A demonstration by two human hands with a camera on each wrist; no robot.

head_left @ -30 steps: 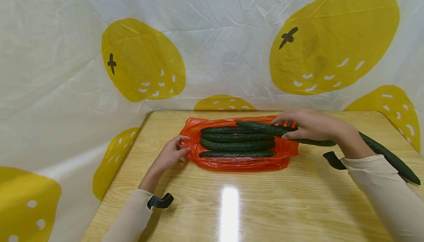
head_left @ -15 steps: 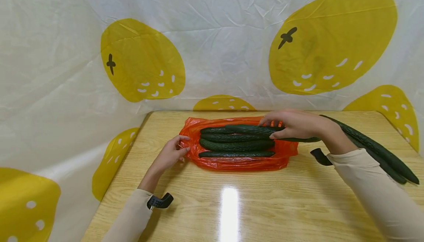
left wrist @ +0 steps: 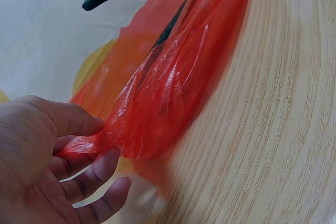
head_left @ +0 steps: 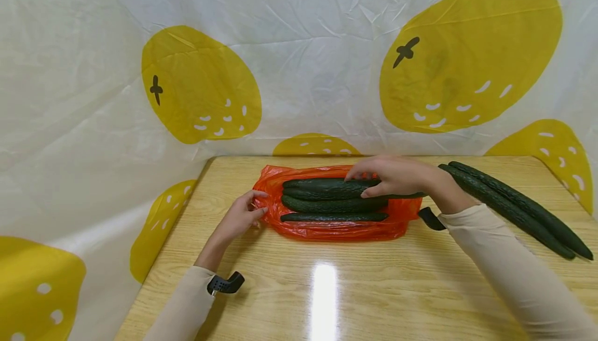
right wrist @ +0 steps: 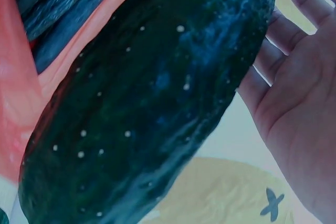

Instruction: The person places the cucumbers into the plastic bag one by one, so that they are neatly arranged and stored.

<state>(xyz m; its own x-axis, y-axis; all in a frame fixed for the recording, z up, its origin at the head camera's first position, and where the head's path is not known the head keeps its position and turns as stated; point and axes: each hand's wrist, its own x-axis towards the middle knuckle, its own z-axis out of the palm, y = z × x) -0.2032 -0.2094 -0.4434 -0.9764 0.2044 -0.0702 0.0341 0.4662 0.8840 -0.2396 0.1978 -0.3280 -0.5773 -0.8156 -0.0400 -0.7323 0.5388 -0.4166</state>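
Note:
A crinkled red plastic bag (head_left: 341,233) lies on the table, its mouth spread wide around several dark green cucumbers (head_left: 334,206) set side by side. At the bag's left end, my left hand (head_left: 239,217) pinches the thin film between thumb and fingers; the left wrist view shows the gathered red edge in its grip. My right hand (head_left: 397,175) is over the bag's right half and holds another cucumber (right wrist: 147,98) from above. That cucumber lies lengthwise across the back of the row, its right end sticking out past the bag under the wrist.
Two long cucumbers (head_left: 518,211) lie slanted together on the right of the wooden table (head_left: 261,299). Behind and to the left hangs a white sheet (head_left: 322,86) with large yellow fruit prints.
My right hand has moved left with the cucumber, bringing it further over the bag and lower onto the row. The two cucumbers at the right are now uncovered. My left hand has stayed put.

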